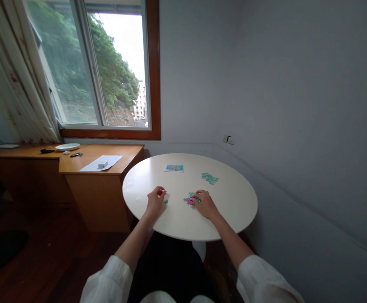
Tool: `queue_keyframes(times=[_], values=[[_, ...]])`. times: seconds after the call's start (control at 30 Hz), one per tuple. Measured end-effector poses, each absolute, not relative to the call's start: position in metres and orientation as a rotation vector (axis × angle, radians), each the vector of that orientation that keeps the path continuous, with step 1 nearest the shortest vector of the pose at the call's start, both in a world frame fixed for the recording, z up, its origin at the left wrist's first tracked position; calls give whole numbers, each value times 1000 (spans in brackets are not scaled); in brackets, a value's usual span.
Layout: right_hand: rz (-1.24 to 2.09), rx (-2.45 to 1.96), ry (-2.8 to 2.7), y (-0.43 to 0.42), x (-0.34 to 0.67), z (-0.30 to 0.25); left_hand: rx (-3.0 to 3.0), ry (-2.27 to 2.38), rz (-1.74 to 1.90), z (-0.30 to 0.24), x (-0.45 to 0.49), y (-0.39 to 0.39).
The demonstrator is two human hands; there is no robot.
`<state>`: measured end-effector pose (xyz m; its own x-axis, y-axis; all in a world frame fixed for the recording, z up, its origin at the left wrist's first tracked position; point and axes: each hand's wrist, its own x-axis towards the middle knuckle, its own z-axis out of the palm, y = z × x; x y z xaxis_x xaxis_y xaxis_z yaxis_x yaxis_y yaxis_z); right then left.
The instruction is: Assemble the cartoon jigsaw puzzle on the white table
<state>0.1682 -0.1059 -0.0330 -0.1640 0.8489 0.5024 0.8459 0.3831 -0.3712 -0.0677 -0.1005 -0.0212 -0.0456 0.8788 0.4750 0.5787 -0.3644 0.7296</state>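
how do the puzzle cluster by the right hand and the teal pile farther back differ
The puzzle cluster shows pink, teal and some yellow, while the teal pile looks almost wholly teal. The right hand partly covers the puzzle cluster; the teal pile lies uncovered. Both sit on the white round table.

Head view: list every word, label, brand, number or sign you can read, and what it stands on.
None can be read.
Picture card: any print too small.
White sheet and small white box: too small to tell.
Puzzle pieces: no legible marks.
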Motion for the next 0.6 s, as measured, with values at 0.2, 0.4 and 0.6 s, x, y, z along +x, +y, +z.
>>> queue_keyframes(times=[0.2, 0.4, 0.6], values=[[6, -1445, -1990, -106, 169, -33, 1389, 1328, 1642, -27, -79, -86], [15, -1448, -1989, -105, 169, -32, 1335, 1276, 1655, -26, -79, -90], [9, -1453, -1983, -106, 168, -32, 1351, 1256, 1662, -28, -80, -88]])
